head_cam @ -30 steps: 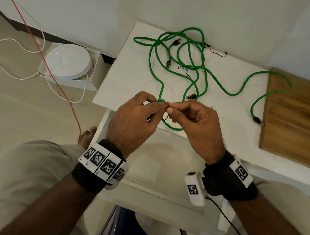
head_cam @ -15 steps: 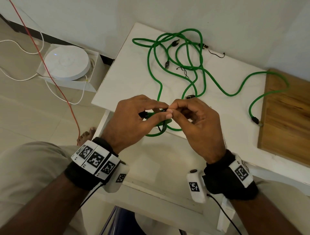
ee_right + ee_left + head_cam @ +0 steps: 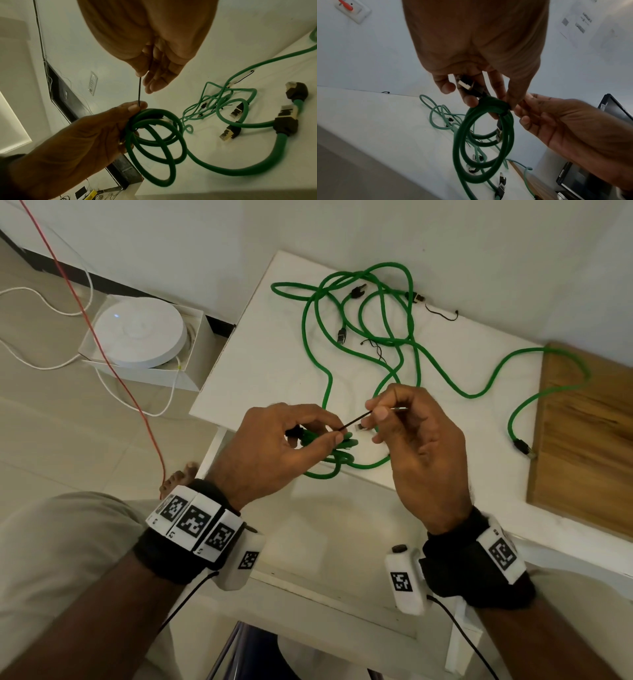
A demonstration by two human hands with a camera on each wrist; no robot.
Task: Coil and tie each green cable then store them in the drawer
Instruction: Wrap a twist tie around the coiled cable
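Coiled green cable (image 3: 154, 146) hanging above the white table's (image 3: 267, 364) near edge, gripped at its top by left hand (image 3: 274, 450). Thin black tie (image 3: 354, 422) stretched taut rightward from that grip, pinched by right hand (image 3: 421, 453). Probably cinching next.

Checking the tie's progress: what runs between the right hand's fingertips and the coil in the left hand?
A thin black tie, pulled straight from right hand to coil; right wrist view.
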